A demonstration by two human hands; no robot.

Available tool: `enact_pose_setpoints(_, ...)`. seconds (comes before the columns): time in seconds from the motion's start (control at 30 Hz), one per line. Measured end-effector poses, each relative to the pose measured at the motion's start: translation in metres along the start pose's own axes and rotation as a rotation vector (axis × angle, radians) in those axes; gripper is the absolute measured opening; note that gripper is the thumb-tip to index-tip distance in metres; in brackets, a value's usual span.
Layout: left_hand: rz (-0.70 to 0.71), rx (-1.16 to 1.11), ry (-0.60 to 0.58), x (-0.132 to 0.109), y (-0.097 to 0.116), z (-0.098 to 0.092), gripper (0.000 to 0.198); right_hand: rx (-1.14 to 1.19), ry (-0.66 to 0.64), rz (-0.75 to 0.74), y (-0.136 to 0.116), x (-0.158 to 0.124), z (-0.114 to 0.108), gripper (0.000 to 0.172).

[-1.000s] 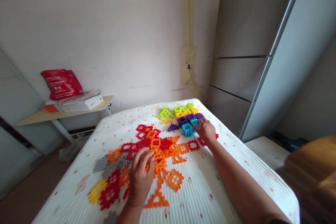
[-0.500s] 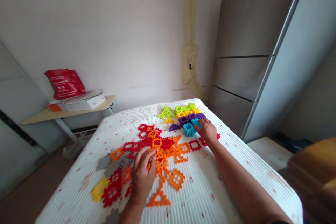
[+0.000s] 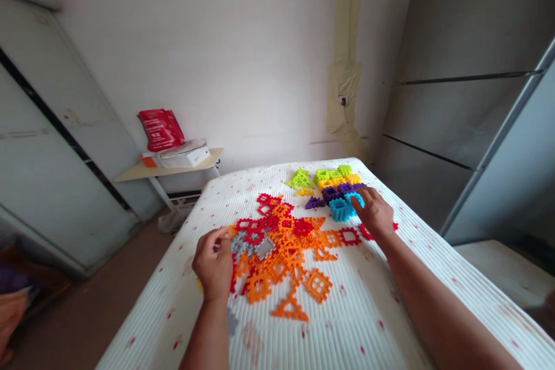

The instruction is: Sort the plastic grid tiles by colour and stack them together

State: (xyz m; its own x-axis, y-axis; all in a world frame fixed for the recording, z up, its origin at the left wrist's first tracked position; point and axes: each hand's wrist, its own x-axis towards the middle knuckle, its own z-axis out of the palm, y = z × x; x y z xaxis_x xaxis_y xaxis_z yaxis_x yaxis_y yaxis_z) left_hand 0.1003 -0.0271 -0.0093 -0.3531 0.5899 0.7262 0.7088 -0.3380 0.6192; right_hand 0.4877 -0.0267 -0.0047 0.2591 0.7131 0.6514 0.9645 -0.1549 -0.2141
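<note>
Left hand (image 3: 213,266) pinches grey tile (image 3: 237,244) at the tile mosaic's (image 3: 289,248) nine o'clock. Right hand (image 3: 375,214), laid open, touches blue block (image 3: 340,208) at two o'clock.

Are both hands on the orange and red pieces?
No, only the left hand is there; the right hand touches the blue block.

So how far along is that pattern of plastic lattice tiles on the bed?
Done: a flat spread of red and orange interlocking plastic tiles lies joined on the white ribbed bedcover. In hand: the left hand touches grey tiles at its edge; the right hand touches a blue tile block. Left: green, yellow and purple tiles sit apart from the spread.
</note>
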Motion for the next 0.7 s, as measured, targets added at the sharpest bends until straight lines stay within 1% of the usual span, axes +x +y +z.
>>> enact_pose_setpoints(0.07, -0.089, 0.045, 0.018, 0.005, -0.010, -0.004, 0.016, 0.034, 0.027, -0.036, -0.001, -0.001, 0.002, 0.034)
enact_pose_setpoints(0.13, -0.133, 0.057, 0.021, 0.007, -0.016, -0.006, 0.017, 0.081, 0.022, -0.089, -0.004, -0.002, 0.002, 0.035)
enact_pose_setpoints(0.2, -0.154, 0.058, 0.003, 0.006, -0.018, -0.005, 0.018, 0.135, -0.012, -0.157, -0.009, -0.003, 0.002, 0.035)
enact_pose_setpoints(0.3, -0.160, 0.074, -0.059, 0.004, -0.020, -0.002, 0.019, 0.189, -0.083, -0.266, -0.022, -0.007, 0.000, 0.035)
enact_pose_setpoints(0.4, -0.104, 0.106, -0.147, 0.002, -0.024, 0.003, 0.018, 0.238, -0.151, -0.400, -0.038, -0.014, -0.001, 0.036)
enact_pose_setpoints(0.53, 0.030, 0.191, -0.270, -0.002, -0.024, 0.012, 0.017, 0.305, -0.215, -0.598, -0.062, -0.027, -0.002, 0.034)
enact_pose_setpoints(0.6, 0.093, 0.232, -0.348, -0.004, -0.021, 0.015, 0.018, 0.323, -0.213, -0.700, -0.074, -0.034, -0.002, 0.032)
enact_pose_setpoints(0.7, 0.127, 0.328, -0.471, -0.007, -0.014, 0.017, 0.024, 0.360, -0.147, -0.826, -0.089, -0.042, -0.004, 0.029)
